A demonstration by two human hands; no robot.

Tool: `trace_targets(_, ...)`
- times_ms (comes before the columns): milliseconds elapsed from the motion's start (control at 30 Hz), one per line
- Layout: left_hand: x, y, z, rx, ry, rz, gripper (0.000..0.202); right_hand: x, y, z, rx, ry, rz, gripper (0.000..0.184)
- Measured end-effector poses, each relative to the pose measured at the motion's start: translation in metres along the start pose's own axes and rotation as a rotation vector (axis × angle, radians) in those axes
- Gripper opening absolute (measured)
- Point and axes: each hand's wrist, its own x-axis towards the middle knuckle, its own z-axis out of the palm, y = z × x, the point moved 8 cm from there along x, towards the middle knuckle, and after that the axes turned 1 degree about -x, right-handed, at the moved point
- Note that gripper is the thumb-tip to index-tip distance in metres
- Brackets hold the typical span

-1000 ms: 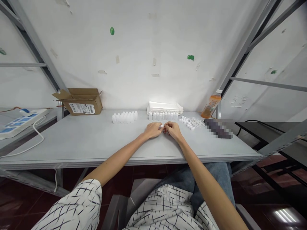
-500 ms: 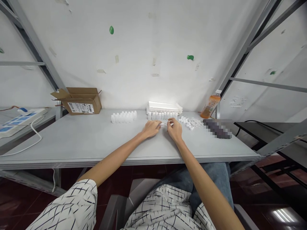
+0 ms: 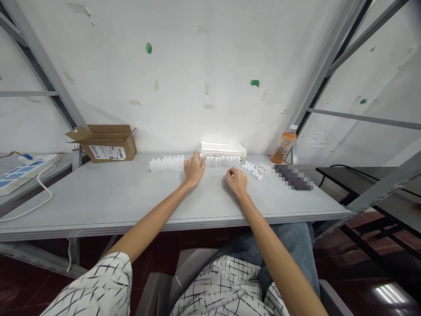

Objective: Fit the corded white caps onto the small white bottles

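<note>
My left hand (image 3: 194, 169) reaches to the back of the grey table (image 3: 131, 197), between two rows of small white bottles. Its fingers are curled round a small white bottle (image 3: 199, 155), held near the right end of the left row (image 3: 166, 164). The right row of bottles (image 3: 222, 161) stands in front of a stack of white trays (image 3: 222, 149). My right hand (image 3: 237, 181) rests on the table nearer to me, fingers pinched on a tiny white piece at the thumb. A heap of small white caps (image 3: 258, 169) lies just right of it.
An open cardboard box (image 3: 105, 147) sits at the back left, and a power strip with a white cord (image 3: 19, 169) lies on the neighbouring shelf. An orange drink bottle (image 3: 284, 145) stands at the back right beside a metal post, with a dark blurred object (image 3: 292, 177) near it.
The hands were together over a small white item in front of the right row. They have parted: the left went back and left with the bottle, and the right stayed close to me.
</note>
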Motion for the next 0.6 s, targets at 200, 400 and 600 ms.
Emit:
trace_targets(200, 0.012, -0.023, -0.008, -0.055, 0.048, -0.099, 0.028, 0.001, 0.000, -0.001, 0.012, -0.003, -0.001, 0.021)
trace_targets(400, 0.013, -0.033, 0.013, -0.020, -0.089, -0.116, 0.036, 0.001, 0.000, 0.000, 0.009, -0.037, 0.002, 0.020)
trace_targets(600, 0.014, -0.044, 0.028, 0.026, -0.146, -0.113, 0.044, 0.001, -0.002, 0.004, -0.023, -0.057, -0.031, 0.020)
